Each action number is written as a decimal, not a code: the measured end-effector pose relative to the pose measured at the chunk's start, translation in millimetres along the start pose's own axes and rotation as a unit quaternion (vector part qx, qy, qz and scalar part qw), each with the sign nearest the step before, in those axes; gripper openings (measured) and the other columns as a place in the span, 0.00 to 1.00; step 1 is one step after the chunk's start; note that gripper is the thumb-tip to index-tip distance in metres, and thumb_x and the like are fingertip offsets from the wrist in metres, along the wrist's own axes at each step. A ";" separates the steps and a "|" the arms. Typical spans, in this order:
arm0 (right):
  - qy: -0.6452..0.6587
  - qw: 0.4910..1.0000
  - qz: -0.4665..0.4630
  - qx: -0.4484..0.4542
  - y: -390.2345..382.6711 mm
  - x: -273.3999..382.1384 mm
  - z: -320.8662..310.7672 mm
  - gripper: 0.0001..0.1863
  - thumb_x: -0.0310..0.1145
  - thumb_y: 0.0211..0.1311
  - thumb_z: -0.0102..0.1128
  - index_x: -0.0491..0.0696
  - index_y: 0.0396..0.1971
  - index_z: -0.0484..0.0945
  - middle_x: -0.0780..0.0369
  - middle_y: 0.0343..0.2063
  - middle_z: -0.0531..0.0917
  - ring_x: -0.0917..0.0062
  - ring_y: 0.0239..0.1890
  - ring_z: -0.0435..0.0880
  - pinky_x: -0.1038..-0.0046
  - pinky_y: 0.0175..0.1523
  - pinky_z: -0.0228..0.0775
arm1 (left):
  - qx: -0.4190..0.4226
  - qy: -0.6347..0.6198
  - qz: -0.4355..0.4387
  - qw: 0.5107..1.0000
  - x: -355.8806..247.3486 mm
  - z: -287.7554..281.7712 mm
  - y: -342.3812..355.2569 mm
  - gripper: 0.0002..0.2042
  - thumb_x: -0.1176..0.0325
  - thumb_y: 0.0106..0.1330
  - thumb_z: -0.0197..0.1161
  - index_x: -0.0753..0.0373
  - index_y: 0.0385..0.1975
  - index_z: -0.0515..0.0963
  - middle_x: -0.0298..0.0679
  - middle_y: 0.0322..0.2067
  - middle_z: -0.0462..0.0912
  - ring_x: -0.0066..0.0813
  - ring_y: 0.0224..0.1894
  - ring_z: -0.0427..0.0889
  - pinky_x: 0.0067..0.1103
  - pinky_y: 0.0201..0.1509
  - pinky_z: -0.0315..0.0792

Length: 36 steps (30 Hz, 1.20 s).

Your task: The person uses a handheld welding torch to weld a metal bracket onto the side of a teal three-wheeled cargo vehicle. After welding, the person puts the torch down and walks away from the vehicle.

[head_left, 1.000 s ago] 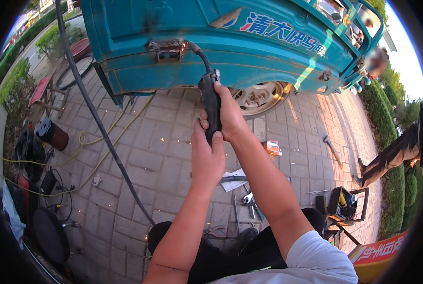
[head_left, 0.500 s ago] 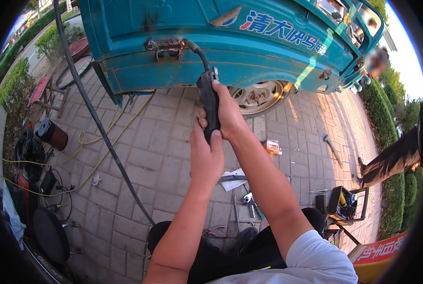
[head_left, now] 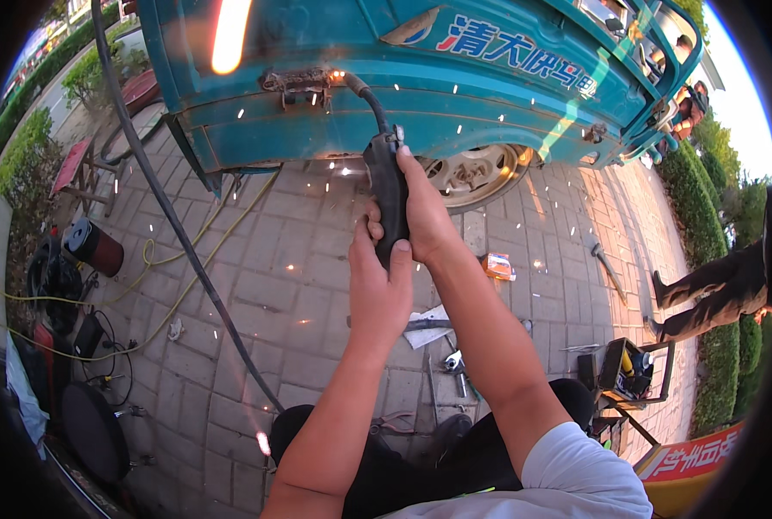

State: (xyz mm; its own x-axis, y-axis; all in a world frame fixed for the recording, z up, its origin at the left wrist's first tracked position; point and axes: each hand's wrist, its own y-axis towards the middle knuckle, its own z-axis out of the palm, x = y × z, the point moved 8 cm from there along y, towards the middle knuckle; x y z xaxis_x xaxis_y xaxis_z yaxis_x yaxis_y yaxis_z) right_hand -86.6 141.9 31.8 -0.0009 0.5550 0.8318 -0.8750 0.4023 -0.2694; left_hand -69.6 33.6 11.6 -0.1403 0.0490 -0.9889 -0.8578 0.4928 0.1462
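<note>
Both of my hands are wrapped round the black handle of a welding torch [head_left: 389,186]. My right hand [head_left: 427,212] grips its upper right side, thumb near the trigger end. Lower on the handle, my left hand [head_left: 376,272] closes from the left and below. The torch's bent neck reaches up to a rusty, scorched metal bracket [head_left: 304,86] on the side panel of a teal cargo vehicle [head_left: 265,134]. A bright orange glow shows where the tip meets the bracket's right end. Sparks fly out across the panel and paving.
A thick black cable [head_left: 174,227] hangs at left, with a yellow cord [head_left: 200,275] on the paving. Pliers [head_left: 395,423], an orange box [head_left: 497,266], a hammer [head_left: 609,272] and a toolbox [head_left: 625,372] lie around. A bystander's legs [head_left: 714,290] are at right.
Sparks now spray from the bracket, and the glow at the torch tip is brighter. My hands and the torch have shifted slightly right. The bystander's legs at right have moved apart.
</note>
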 end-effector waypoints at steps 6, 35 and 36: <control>-0.009 0.999 -0.023 -0.022 4.6 9.3 -8.3 0.26 0.55 0.74 0.49 0.41 0.41 0.74 0.58 0.26 0.79 0.71 0.18 0.79 0.67 0.25 0.75 | -0.048 0.024 0.060 0.997 -3.0 -1.7 -1.7 0.31 0.62 0.75 0.55 0.64 0.74 0.54 0.49 0.59 0.75 0.41 0.58 0.77 0.29 0.63 0.68; -0.129 0.988 -0.069 -0.041 17.2 25.7 10.9 0.25 0.54 0.72 0.54 0.43 0.44 0.70 0.61 0.25 0.76 0.77 0.14 0.74 0.71 0.19 0.70 | -0.014 0.001 0.003 1.000 -4.5 -1.5 2.4 0.29 0.69 0.73 0.54 0.72 0.71 0.56 0.60 0.58 0.74 0.58 0.60 0.75 0.35 0.62 0.68; -0.129 0.988 -0.069 -0.043 17.5 25.4 10.6 0.25 0.54 0.72 0.54 0.43 0.44 0.69 0.61 0.25 0.76 0.77 0.14 0.74 0.71 0.19 0.70 | -0.015 0.003 0.004 1.000 -4.9 -1.8 2.6 0.29 0.69 0.73 0.54 0.72 0.71 0.56 0.60 0.58 0.74 0.58 0.60 0.75 0.35 0.62 0.68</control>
State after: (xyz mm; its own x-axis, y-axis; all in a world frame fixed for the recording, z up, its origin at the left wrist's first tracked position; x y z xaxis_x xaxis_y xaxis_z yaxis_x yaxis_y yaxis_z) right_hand -107.1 155.4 53.3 -0.0179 0.2903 0.9568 -0.8312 0.5275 -0.1756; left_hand -72.0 33.1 16.9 -0.1512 0.0476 -0.9874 -0.8707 0.4665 0.1558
